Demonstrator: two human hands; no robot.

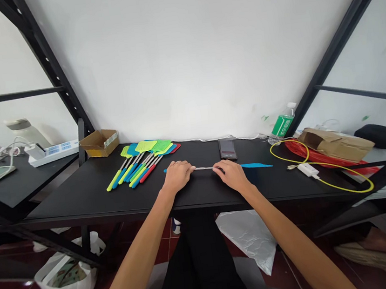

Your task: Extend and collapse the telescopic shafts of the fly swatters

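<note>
A blue fly swatter [256, 165] with a thin metal shaft lies crosswise low over the black table, its flat head pointing right. My left hand [178, 175] is closed around the handle end, and a bit of blue handle shows past its left side. Closed on the shaft near the head is my right hand [231, 173]. Between the two hands a short stretch of shaft is visible. To the left, several fly swatters [146, 162] in green, blue, yellow and red lie in an overlapping fan, heads toward the wall.
A phone [228, 149] lies behind my right hand. An open cardboard box [99, 143] stands at the back left. On the right are a water bottle [283, 123], a yellow cable [348, 186] with a white adapter, and brown paper packaging [337, 143] on red plastic.
</note>
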